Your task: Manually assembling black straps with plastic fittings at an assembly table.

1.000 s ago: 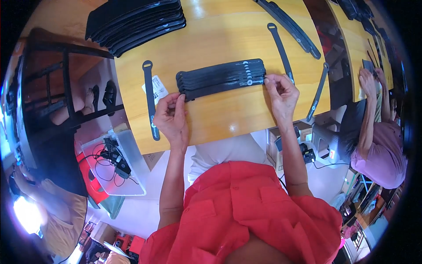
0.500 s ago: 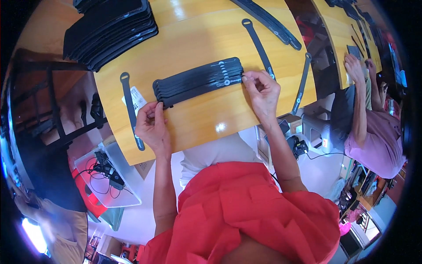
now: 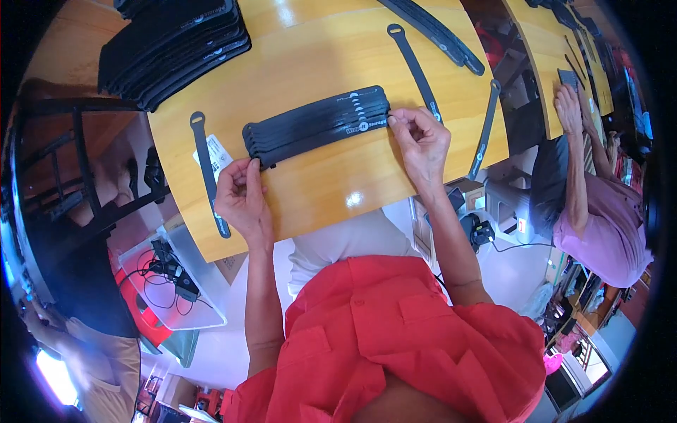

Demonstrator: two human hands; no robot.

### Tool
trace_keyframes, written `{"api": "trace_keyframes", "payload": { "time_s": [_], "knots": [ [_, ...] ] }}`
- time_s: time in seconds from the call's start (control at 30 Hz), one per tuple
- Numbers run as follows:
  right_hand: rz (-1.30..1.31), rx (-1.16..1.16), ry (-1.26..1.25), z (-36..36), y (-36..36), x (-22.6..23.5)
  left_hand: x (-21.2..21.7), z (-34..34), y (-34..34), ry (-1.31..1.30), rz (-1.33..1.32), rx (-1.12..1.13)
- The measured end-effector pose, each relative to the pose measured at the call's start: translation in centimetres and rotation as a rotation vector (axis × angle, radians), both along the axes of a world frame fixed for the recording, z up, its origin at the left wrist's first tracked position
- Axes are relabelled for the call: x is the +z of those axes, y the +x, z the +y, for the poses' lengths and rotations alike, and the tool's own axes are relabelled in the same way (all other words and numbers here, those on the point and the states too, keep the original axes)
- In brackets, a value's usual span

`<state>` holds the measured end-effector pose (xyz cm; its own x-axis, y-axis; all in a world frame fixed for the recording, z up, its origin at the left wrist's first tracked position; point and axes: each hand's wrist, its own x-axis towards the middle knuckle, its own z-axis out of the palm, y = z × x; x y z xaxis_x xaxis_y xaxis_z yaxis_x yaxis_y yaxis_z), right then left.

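A fanned row of several flat black straps [image 3: 317, 123] with small white marks lies across the yellow wooden table [image 3: 331, 190]. My left hand [image 3: 243, 194] pinches the row's left end. My right hand [image 3: 422, 141] pinches its right end. A single black strap [image 3: 208, 173] lies lengthwise just left of my left hand, beside a small white tag [image 3: 220, 156]. Another single strap [image 3: 416, 70] lies above my right hand, and one more [image 3: 485, 130] to its right.
A big stack of black straps [image 3: 176, 49] sits at the table's far left. Long black strips [image 3: 437, 32] lie at the far right. Another person in a pink shirt [image 3: 606, 225] works at a neighbouring table on the right. A black rack [image 3: 63, 176] stands left.
The view has shifted, so the table and straps sit higher and more to the left. Both hands stay at the ends of the strap row.
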<state>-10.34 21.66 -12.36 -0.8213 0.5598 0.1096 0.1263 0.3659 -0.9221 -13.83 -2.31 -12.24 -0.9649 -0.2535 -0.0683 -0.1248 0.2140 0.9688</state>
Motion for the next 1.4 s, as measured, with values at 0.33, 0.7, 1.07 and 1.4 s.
{"api": "trace_keyframes", "payload": {
  "time_s": [0.33, 0.7, 1.07, 1.4],
  "knots": [
    [-0.003, -0.003, 0.022, -0.2, 0.0, 0.2, 0.2, 0.1, 0.0, -0.029, -0.006, 0.003],
    [-0.001, -0.018, 0.038, -0.3, -0.2, 0.3, 0.4, 0.2, -0.2, -0.054, 0.015, -0.012],
    [0.027, -0.01, 0.11, -0.4, -0.2, 0.4, -0.2, 0.0, -0.2, -0.017, 0.069, -0.038],
    [0.066, 0.002, 0.193, -0.5, -0.1, 0.1, -0.9, -0.3, -0.5, -0.098, 0.175, -0.038]
  ]
}}
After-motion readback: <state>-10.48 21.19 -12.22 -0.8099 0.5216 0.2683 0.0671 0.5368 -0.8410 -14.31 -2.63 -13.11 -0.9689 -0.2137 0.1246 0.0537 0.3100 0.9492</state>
